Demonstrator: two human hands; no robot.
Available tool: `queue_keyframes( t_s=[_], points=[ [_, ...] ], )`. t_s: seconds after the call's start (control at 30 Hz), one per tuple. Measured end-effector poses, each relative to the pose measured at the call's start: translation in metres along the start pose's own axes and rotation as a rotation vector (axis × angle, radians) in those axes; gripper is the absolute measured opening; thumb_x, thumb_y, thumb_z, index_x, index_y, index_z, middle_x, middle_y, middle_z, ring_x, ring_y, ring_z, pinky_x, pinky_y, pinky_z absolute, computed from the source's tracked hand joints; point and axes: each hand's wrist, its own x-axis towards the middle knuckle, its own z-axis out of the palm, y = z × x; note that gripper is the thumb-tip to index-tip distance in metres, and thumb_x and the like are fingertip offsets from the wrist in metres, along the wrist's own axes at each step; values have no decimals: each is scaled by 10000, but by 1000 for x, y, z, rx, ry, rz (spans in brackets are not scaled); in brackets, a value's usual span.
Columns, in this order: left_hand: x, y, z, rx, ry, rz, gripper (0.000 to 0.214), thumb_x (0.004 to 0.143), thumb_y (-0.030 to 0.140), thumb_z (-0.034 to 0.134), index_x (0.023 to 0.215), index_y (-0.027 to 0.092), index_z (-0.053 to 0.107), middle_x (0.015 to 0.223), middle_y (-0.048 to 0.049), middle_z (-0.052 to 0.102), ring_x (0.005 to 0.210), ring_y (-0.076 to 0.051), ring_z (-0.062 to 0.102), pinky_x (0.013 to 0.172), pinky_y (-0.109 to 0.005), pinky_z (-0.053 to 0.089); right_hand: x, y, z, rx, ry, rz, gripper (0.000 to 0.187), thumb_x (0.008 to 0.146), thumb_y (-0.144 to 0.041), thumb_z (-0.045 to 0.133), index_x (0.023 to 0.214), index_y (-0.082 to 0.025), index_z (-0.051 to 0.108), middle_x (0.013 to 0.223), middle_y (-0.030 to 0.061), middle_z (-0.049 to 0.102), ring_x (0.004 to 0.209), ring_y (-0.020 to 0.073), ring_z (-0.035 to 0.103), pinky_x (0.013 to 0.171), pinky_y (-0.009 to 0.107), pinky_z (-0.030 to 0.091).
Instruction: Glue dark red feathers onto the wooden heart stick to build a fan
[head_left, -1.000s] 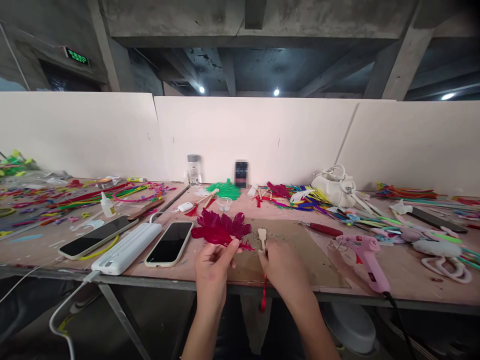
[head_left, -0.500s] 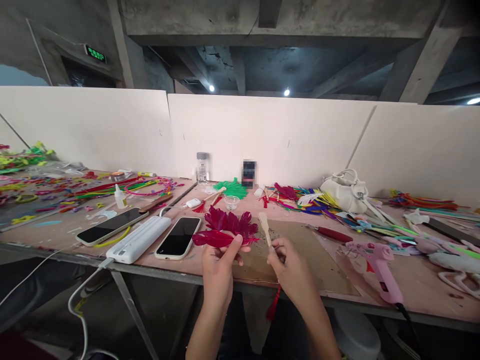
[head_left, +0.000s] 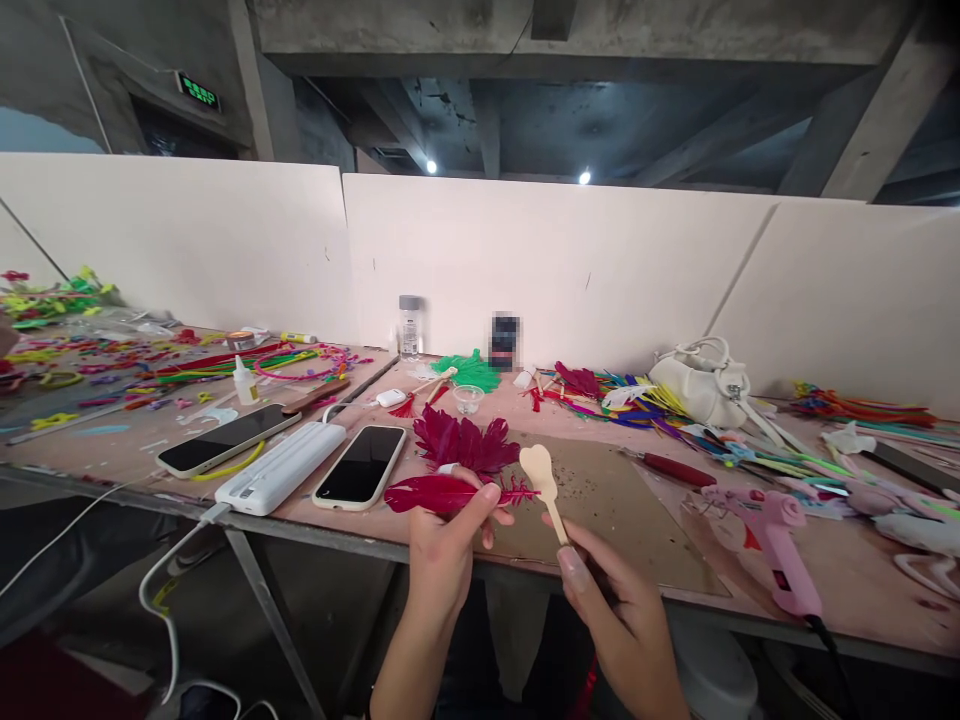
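Note:
Between the thumb and fingers of my left hand (head_left: 452, 535) is a dark red feather (head_left: 435, 494), lying sideways with its quill end toward the right. My right hand (head_left: 615, 590) pinches the handle of a pale wooden stick with a heart-shaped head (head_left: 541, 474), its flat face toward me. The quill tip reaches close to the stick's head; whether they touch I cannot tell. Below the right hand hangs a red tassel (head_left: 587, 690), partly hidden. Behind the left hand lies a bunch of dark red feathers (head_left: 469, 443) on the table.
A brown board (head_left: 622, 500) lies under the hands. To the right are a red-handled tool (head_left: 675, 468) and a pink glue gun (head_left: 776, 545). Leftward lie a phone (head_left: 360, 468) and a white power bank (head_left: 281, 468). Green feathers (head_left: 476, 370) and a small clear cup (head_left: 469, 399) are farther back.
The wooden stick has turned so its heart-shaped face shows, and my right hand has shifted lower and right. The feather has moved slightly right, its quill closer to the stick.

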Motion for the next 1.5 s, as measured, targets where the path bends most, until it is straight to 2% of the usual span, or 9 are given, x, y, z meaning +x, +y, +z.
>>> queue_keyframes(
  t_s=[0.1,0.23,0.4,0.97,1.17,1.5],
  points=[
    [-1,0,1,10,-3,-3,243,764,293,860,688,148,680,541,-16,692,462,-99,589,417,-165,418,-3,2,0,-9,-30,25,334,990,-439,608,1206,-251,780,609,-4,574,522,138,515,458,226,410],
    [-1,-4,2,70,34,8,227,776,288,847,699,150,684,555,-16,704,445,-92,559,423,-181,402,-2,3,-1,-15,-29,-24,286,997,-385,612,1206,-275,773,682,-4,625,565,122,520,498,213,409],
    [-1,-7,0,100,51,11,216,781,287,844,720,166,676,559,-11,710,455,-105,568,432,-195,392,-2,4,-2,-19,-56,-46,300,1007,-355,602,1254,-270,750,658,-19,617,559,114,510,489,207,377],
    [-1,-4,2,135,57,22,229,762,294,852,673,162,687,547,-10,691,430,-106,529,421,-217,393,-2,-2,-4,-30,-53,-10,325,986,-410,609,1183,-222,787,713,16,677,575,144,565,520,236,449],
    [-3,-3,5,140,69,24,213,771,287,844,700,164,686,537,-9,693,437,-100,522,431,-202,397,-4,1,-4,-4,-62,-8,309,994,-394,611,1204,-239,778,721,10,673,576,131,544,513,225,414],
    [-3,-1,5,150,70,4,244,754,317,862,697,158,686,525,-10,688,431,-102,545,421,-192,419,-5,0,-6,42,-87,19,318,993,-408,611,1190,-224,780,637,-9,576,539,117,475,481,223,360]
  ],
)
